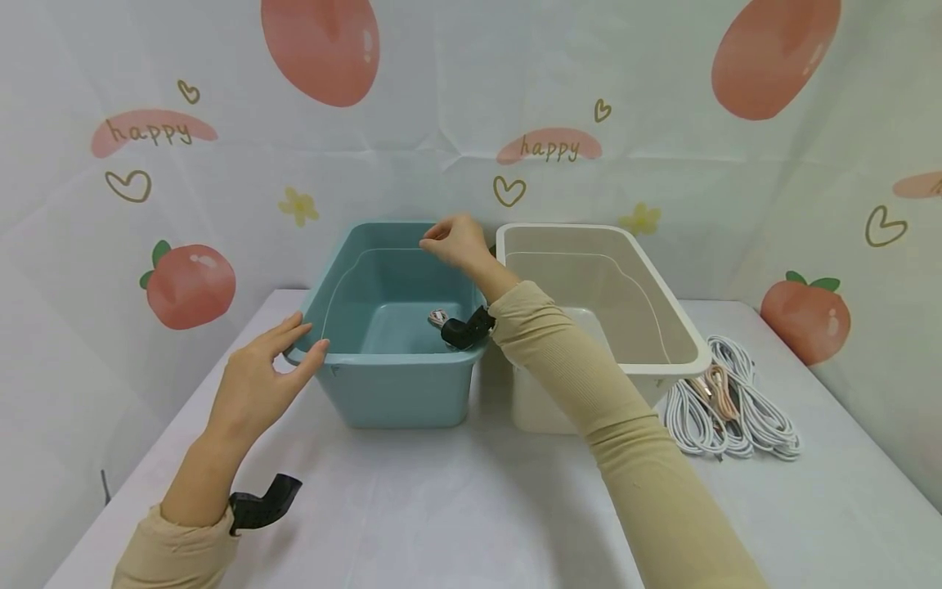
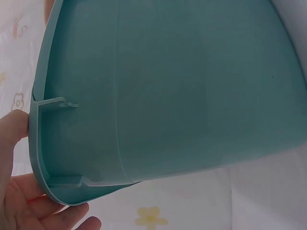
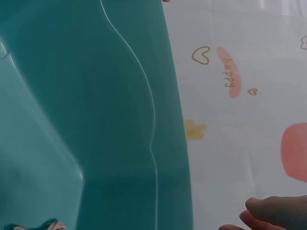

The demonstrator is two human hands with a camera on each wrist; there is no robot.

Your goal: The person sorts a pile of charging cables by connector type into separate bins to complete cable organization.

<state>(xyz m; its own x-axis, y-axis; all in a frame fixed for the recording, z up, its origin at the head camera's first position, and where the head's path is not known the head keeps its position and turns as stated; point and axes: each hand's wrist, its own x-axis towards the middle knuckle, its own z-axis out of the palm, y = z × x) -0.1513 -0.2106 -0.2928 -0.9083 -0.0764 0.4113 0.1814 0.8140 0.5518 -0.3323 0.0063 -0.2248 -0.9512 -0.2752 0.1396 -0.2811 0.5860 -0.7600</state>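
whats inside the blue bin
One small coiled cable lies on the blue bin's floor. The right wrist's black strap and the near wall hide part of that floor.

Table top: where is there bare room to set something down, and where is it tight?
The white table is bare in front of the teal plastic bin and the cream plastic bin, between the two forearms. Right of the cream bin it is crowded by coiled white and pink cables. The left hand touches the teal bin's near-left corner; the right hand is above its far rim.
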